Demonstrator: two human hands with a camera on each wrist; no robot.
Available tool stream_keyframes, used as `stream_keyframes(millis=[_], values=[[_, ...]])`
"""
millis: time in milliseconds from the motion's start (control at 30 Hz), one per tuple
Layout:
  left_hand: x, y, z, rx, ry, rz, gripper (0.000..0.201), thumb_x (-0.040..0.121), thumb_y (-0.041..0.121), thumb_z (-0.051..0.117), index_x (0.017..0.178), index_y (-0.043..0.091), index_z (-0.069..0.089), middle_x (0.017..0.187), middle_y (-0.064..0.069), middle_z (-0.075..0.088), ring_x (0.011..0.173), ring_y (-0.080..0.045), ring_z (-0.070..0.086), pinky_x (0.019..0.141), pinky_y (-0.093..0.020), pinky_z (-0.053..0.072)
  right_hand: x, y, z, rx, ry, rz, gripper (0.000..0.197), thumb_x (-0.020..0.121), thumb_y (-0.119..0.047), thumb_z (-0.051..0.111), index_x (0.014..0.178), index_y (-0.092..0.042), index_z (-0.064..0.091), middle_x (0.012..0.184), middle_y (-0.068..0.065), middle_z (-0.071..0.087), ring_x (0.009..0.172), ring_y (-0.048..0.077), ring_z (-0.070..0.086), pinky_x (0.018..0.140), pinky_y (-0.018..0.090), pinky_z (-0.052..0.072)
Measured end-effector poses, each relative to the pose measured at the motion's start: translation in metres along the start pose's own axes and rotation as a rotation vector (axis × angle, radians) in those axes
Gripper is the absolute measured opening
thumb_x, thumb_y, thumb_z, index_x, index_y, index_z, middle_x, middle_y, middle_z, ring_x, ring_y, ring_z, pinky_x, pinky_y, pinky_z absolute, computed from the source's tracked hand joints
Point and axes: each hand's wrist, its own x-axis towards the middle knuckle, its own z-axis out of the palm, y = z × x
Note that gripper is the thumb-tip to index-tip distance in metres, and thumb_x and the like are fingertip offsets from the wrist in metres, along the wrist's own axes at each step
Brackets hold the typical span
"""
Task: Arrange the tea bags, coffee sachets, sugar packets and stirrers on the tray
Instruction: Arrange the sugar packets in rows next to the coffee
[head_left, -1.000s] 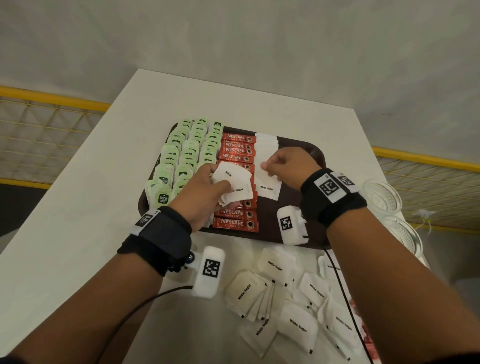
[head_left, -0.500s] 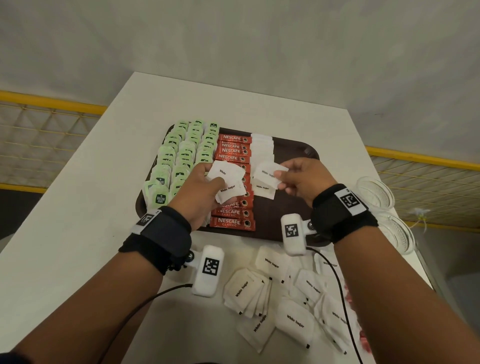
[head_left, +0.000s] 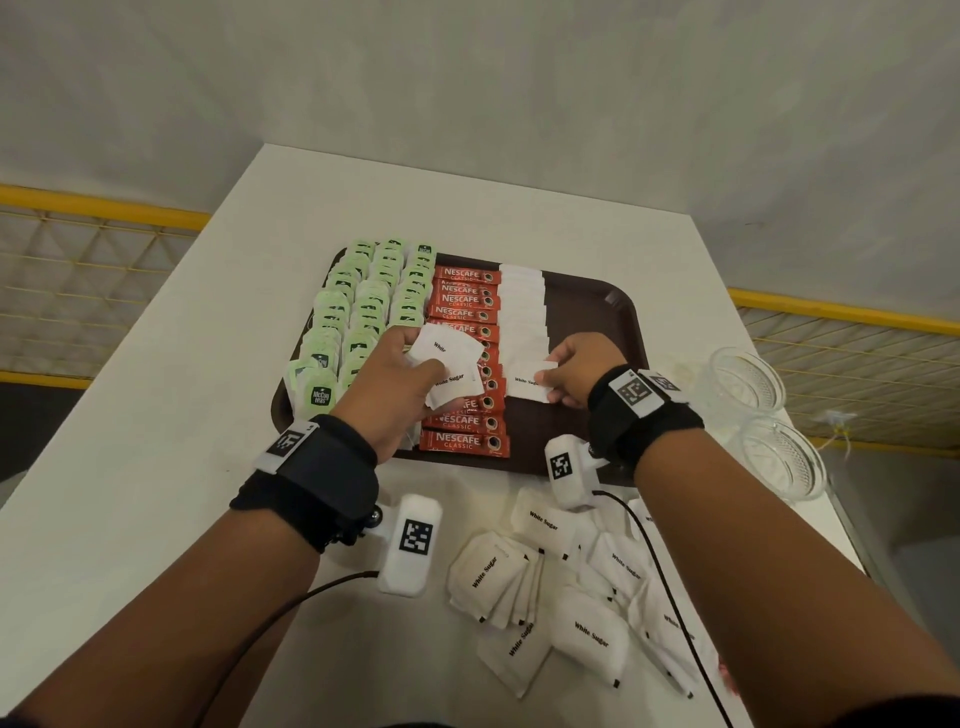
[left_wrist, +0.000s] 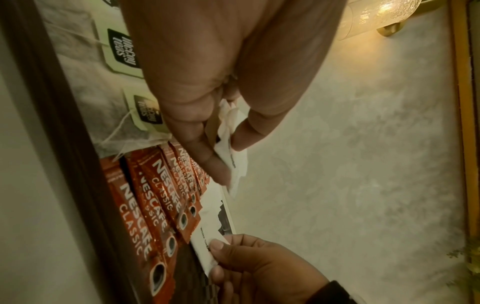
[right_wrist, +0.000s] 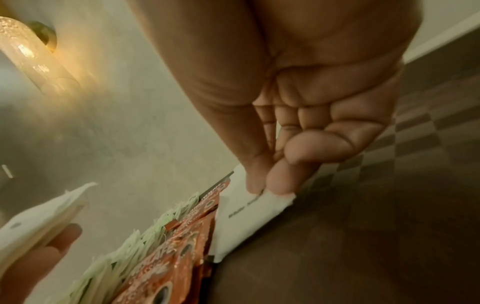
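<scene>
A dark brown tray (head_left: 592, 306) on the white table carries rows of green tea bags (head_left: 363, 306), a column of red Nescafe coffee sachets (head_left: 462, 306) and a column of white sugar packets (head_left: 522, 312). My left hand (head_left: 410, 374) grips a small stack of white sugar packets (head_left: 449, 364) above the coffee sachets. My right hand (head_left: 566, 371) pinches a single sugar packet (head_left: 527, 382) by its right edge, low over the near end of the sugar column. The right wrist view shows that packet (right_wrist: 249, 218) lying beside the coffee sachets (right_wrist: 182, 253).
Several loose white sugar packets (head_left: 571, 582) are scattered on the table in front of the tray. Two clear glass bowls (head_left: 748, 384) stand at the table's right edge. The tray's right part (head_left: 587, 415) is bare. Yellow railings run on both sides.
My right hand took one packet from the stack in my left hand, carried it right and lowered it to the near end of the sugar column. The left hand stayed over the sachets.
</scene>
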Motion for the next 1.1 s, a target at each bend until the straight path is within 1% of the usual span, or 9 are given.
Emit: stream_keyframes(millis=[167, 300, 367, 433, 533, 667, 900, 1000, 1100], values=[[0.0, -0.001, -0.002, 0.018, -0.005, -0.013, 0.041, 0.094, -0.003, 0.057, 0.129, 0.012, 0.042, 0.117, -0.007, 0.059, 0.103, -0.029, 0.067, 0.076, -0.036, 0.062, 0.009, -0.007, 0.003, -0.055, 0.007, 0.029, 0.022, 0.081, -0.014, 0.076, 0.082, -0.016, 0.054, 0.094, 0.014, 0.072, 0.079, 0.023, 0.07, 0.079, 0.035, 0.058], [-0.001, -0.003, -0.004, 0.018, -0.016, -0.009, 0.042, 0.093, -0.003, 0.06, 0.128, 0.012, 0.042, 0.119, -0.009, 0.059, 0.103, -0.03, 0.068, 0.076, -0.038, 0.062, 0.011, -0.005, 0.002, -0.209, 0.012, 0.014, 0.029, 0.082, -0.028, 0.075, 0.095, -0.008, 0.058, 0.098, 0.015, 0.071, 0.093, 0.029, 0.07, 0.089, 0.042, 0.056], [0.0, -0.003, -0.004, 0.034, -0.015, -0.005, 0.044, 0.091, -0.002, 0.063, 0.128, 0.013, 0.043, 0.121, -0.011, 0.06, 0.103, -0.03, 0.068, 0.079, -0.04, 0.061, 0.004, -0.007, -0.004, -0.256, 0.093, -0.05, 0.037, 0.082, -0.034, 0.073, 0.102, -0.006, 0.059, 0.097, 0.014, 0.07, 0.089, 0.027, 0.069, 0.086, 0.042, 0.056], [-0.001, -0.003, -0.004, 0.052, -0.018, 0.001, 0.045, 0.09, -0.001, 0.066, 0.126, 0.013, 0.044, 0.121, -0.012, 0.061, 0.103, -0.03, 0.069, 0.081, -0.043, 0.061, -0.012, -0.01, -0.009, -0.08, 0.127, -0.135, 0.033, 0.083, -0.036, 0.072, 0.099, -0.01, 0.059, 0.089, 0.01, 0.069, 0.075, 0.02, 0.067, 0.078, 0.037, 0.058], [0.0, -0.003, 0.0, 0.042, -0.014, 0.028, 0.045, 0.087, -0.001, 0.069, 0.123, 0.012, 0.045, 0.116, -0.009, 0.063, 0.1, -0.027, 0.07, 0.078, -0.04, 0.062, -0.046, -0.017, -0.013, 0.145, -0.077, -0.235, 0.028, 0.081, -0.036, 0.074, 0.094, -0.013, 0.066, 0.085, 0.004, 0.07, 0.068, 0.012, 0.064, 0.066, 0.028, 0.055], [-0.002, -0.004, 0.011, 0.026, -0.039, 0.059, 0.044, 0.086, 0.001, 0.072, 0.12, 0.013, 0.048, 0.117, -0.011, 0.065, 0.1, -0.027, 0.07, 0.071, -0.034, 0.061, -0.062, -0.015, 0.001, 0.093, -0.21, -0.275, 0.022, 0.081, -0.028, 0.076, 0.095, -0.012, 0.068, 0.081, 0.004, 0.073, 0.068, 0.012, 0.067, 0.062, 0.024, 0.054], [0.002, -0.004, 0.015, -0.061, 0.018, -0.025, 0.026, 0.099, 0.01, 0.056, 0.124, 0.008, 0.049, 0.126, -0.016, 0.059, 0.107, -0.03, 0.065, 0.067, -0.031, 0.061, -0.046, 0.004, -0.013, 0.297, -0.069, -0.219, 0.012, 0.086, -0.012, 0.071, 0.095, -0.007, 0.064, 0.078, 0.009, 0.07, 0.065, 0.014, 0.066, 0.056, 0.023, 0.051], [0.002, -0.003, 0.008, -0.071, 0.062, -0.041, 0.03, 0.099, 0.01, 0.055, 0.128, 0.008, 0.047, 0.123, -0.016, 0.06, 0.103, -0.029, 0.066, 0.068, -0.032, 0.062, -0.036, 0.013, -0.023, 0.231, 0.013, -0.174, 0.009, 0.087, -0.012, 0.07, 0.085, -0.014, 0.061, 0.075, 0.01, 0.069, 0.065, 0.017, 0.064, 0.06, 0.026, 0.051], [0.002, -0.003, 0.003, -0.068, 0.081, -0.043, 0.031, 0.098, 0.009, 0.056, 0.128, 0.009, 0.046, 0.125, -0.017, 0.058, 0.108, -0.031, 0.064, 0.077, -0.038, 0.062, -0.027, 0.02, -0.024, 0.145, -0.018, -0.086, 0.01, 0.087, -0.012, 0.069, 0.082, -0.012, 0.061, 0.071, 0.009, 0.067, 0.062, 0.016, 0.062, 0.057, 0.025, 0.048]])
